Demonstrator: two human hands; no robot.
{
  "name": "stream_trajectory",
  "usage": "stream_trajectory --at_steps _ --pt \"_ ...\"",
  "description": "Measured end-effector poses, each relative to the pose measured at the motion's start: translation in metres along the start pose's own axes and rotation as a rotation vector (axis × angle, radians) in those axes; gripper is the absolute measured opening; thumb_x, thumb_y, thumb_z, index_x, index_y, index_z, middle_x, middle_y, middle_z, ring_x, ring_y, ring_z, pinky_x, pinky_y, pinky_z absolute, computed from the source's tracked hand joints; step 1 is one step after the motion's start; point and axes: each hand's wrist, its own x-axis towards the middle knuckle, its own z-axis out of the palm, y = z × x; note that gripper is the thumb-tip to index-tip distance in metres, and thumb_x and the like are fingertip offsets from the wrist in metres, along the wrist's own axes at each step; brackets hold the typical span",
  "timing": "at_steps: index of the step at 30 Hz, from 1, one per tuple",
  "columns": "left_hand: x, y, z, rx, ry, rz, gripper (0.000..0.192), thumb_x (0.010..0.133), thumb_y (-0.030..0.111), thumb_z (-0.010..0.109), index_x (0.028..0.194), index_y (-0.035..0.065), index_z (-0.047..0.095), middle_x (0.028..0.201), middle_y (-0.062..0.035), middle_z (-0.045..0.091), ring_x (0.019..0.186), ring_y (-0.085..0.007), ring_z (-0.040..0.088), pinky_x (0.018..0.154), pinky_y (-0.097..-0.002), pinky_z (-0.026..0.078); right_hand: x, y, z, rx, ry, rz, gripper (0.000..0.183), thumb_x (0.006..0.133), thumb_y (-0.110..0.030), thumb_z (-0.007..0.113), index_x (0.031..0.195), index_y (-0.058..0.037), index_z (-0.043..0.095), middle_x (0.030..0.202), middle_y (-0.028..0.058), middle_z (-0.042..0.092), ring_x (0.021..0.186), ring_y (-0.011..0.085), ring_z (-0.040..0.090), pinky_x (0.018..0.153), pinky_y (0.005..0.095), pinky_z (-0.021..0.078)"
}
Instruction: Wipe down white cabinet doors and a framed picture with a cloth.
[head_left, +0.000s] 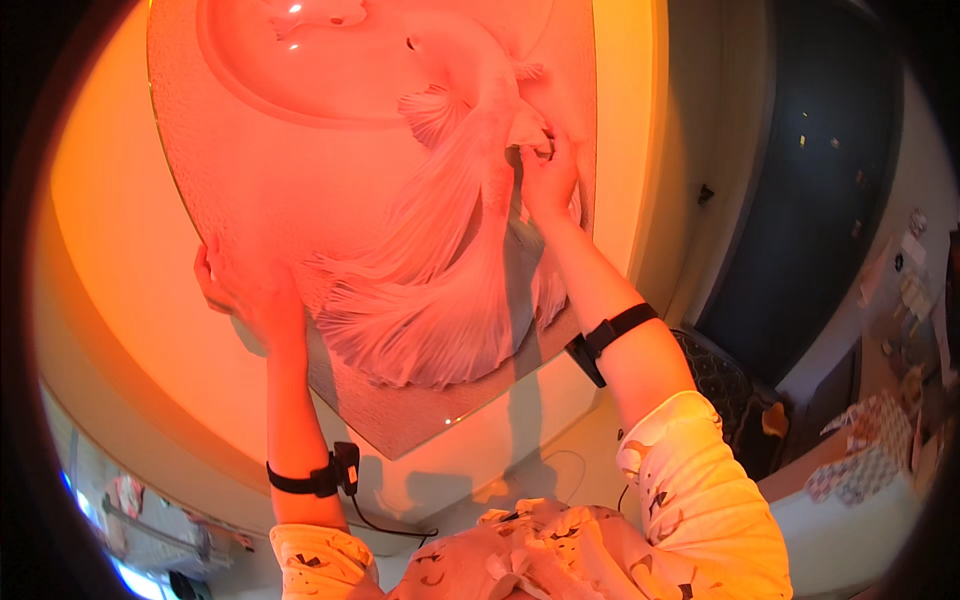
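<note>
A relief panel (262, 195) with a thin gold-coloured edge fills the middle of the view, under strong red light. On it is a raised fish (487, 112) with long, ribbed, flowing fins and tail. My left hand (251, 296) grips the panel's lower left edge, fingers bent over the rim. My right hand (551, 176) is at the fish's right side, fingertips pinching a pale piece (531, 136) beside its body. Whether this is a fin or a separate scrap cannot be told, as the fingers partly cover it. The right forearm crosses the panel's right edge.
A smaller raised fish (341, 13) lies inside a round rim at the top. Right of the panel stands a dark door-like surface (802, 187). A patterned chair or cushion (720, 382) and checked cloth (862, 457) sit lower right. A cable (382, 529) hangs from my left wrist strap.
</note>
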Motion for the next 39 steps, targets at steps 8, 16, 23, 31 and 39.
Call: stream_trajectory --at_steps 8,16,23,31,39 --pt "0.010 -0.130 0.005 -0.826 -0.346 -0.396 0.061 0.087 0.004 0.052 0.141 -0.0013 0.025 0.141 -0.0168 0.034 0.123 -0.0275 0.039 0.100 -0.0377 0.035 -0.086 -0.074 0.140 -0.116 0.148 -0.074 0.031 0.076 -0.004 0.060 0.107 0.0000 0.060 0.100 0.0130 0.059 0.090 0.0275 0.057 0.077 0.0354 0.0471" --pt "-0.002 -0.130 -0.020 -1.014 -0.522 -0.454 0.042 0.089 -0.004 0.049 0.131 -0.0017 0.046 0.120 -0.0117 0.056 0.102 -0.0174 0.056 0.089 -0.0283 0.046 -0.178 -0.162 0.176 0.165 -0.454 -0.424 0.024 0.074 0.001 0.056 0.097 -0.0047 0.063 0.097 0.0123 0.060 0.097 0.0311 0.057 0.085 0.0382 0.0448" --pt "0.012 -0.163 -0.008 -1.089 -0.618 -0.467 0.043 0.088 -0.002 0.055 0.130 0.0025 0.050 0.116 -0.0082 0.059 0.099 -0.0122 0.056 0.089 -0.0261 0.047 -0.119 -0.125 0.170 -0.219 0.274 -0.088 0.023 0.078 0.003 0.051 0.098 -0.0014 0.062 0.096 0.0134 0.062 0.097 0.0294 0.059 0.087 0.0359 0.0460" --pt "0.012 -0.176 -0.014 -1.053 -0.634 -0.490 0.044 0.086 -0.005 0.056 0.129 0.0033 0.051 0.117 -0.0082 0.058 0.099 -0.0132 0.057 0.089 -0.0257 0.048 -0.232 -0.170 0.216 -0.018 -0.413 -0.656 0.040 0.081 0.006 0.051 0.119 -0.0054 0.058 0.130 0.0133 0.053 0.126 0.0332 0.044 0.105 0.0406 0.0356" --pt "0.011 -0.174 -0.018 -1.154 -0.732 -0.533 0.047 0.085 -0.007 0.055 0.131 0.0017 0.048 0.117 -0.0101 0.057 0.103 -0.0149 0.057 0.089 -0.0265 0.048 -0.113 -0.245 0.271 0.077 -0.278 -0.800 0.039 0.080 0.007 0.058 0.115 -0.0096 0.061 0.124 0.0167 0.056 0.119 0.0332 0.051 0.095 0.0362 0.0443"
